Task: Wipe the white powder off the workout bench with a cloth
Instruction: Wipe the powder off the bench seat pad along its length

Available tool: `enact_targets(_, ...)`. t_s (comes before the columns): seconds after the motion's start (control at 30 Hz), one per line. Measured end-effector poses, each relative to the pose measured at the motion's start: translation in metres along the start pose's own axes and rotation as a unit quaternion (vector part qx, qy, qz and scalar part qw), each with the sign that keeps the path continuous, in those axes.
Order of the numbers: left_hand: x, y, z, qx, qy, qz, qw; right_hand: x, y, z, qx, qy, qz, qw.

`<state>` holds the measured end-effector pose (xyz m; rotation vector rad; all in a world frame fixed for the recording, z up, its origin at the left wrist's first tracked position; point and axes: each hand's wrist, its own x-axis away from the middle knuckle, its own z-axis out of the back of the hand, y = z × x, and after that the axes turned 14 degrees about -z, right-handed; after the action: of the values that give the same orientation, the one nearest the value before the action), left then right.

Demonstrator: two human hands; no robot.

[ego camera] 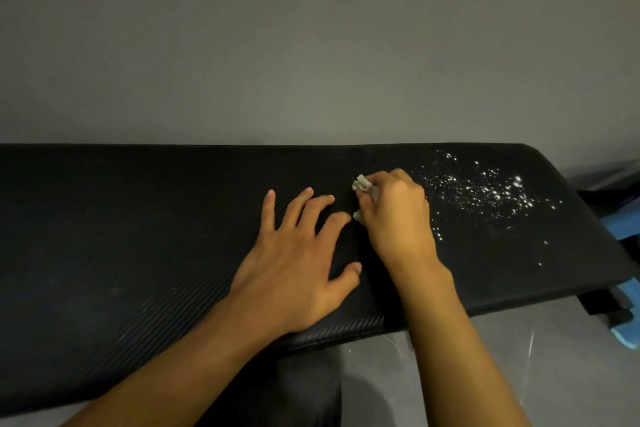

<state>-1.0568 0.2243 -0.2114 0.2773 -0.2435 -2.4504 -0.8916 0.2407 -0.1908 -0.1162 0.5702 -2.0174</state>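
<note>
Right grip (398,215): fingers curled tight round a bunched cloth (362,184), back of the hand up, pressing it onto the black table (138,236). Only pale folds of cloth show, at the far-left edge of this grip and below its fingers.

Powder (485,191): white specks scattered on the table just right of the right grip, densest further right, thinning toward the near edge. The nearest specks lie beside the knuckles.

Left grip (294,263): fingers straight and spread, palm flat on the table, just left of the right grip, fingertips near the cloth.

Grey wall (311,45) beyond both grips. Blue item (623,225) past the table's right end.
</note>
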Motion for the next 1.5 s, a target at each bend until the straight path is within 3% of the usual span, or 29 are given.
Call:
enact_targets(0.13, 0.000, -0.001, -0.002, 0.000, 0.011, -0.001, 1.000, 0.026, 0.011, 0.009, -0.033, -0.018, 0.023, 0.999)
enact_targets(0.33, 0.001, 0.000, -0.002, -0.002, 0.011, -0.003, 1.000, -0.009, -0.013, -0.009, -0.012, 0.012, -0.004, 1.000)
enact_targets(0.7, 0.001, -0.002, -0.003, 0.011, 0.027, -0.006, 1.000, -0.010, -0.009, -0.004, -0.012, -0.020, 0.026, 0.999)
enact_targets(0.9, 0.001, -0.002, -0.004, 0.018, 0.035, -0.005, 0.999, 0.003, -0.001, 0.003, -0.013, -0.084, 0.041, 0.996)
enact_targets(1.17, 0.001, -0.002, -0.003, 0.023, 0.037, -0.006, 0.999, -0.025, -0.019, 0.000, -0.010, -0.114, -0.011, 0.993)
enact_targets(1.5, 0.002, -0.003, -0.002, 0.033, 0.042, -0.009, 0.999, -0.014, -0.003, 0.005, 0.017, -0.146, 0.023, 0.989)
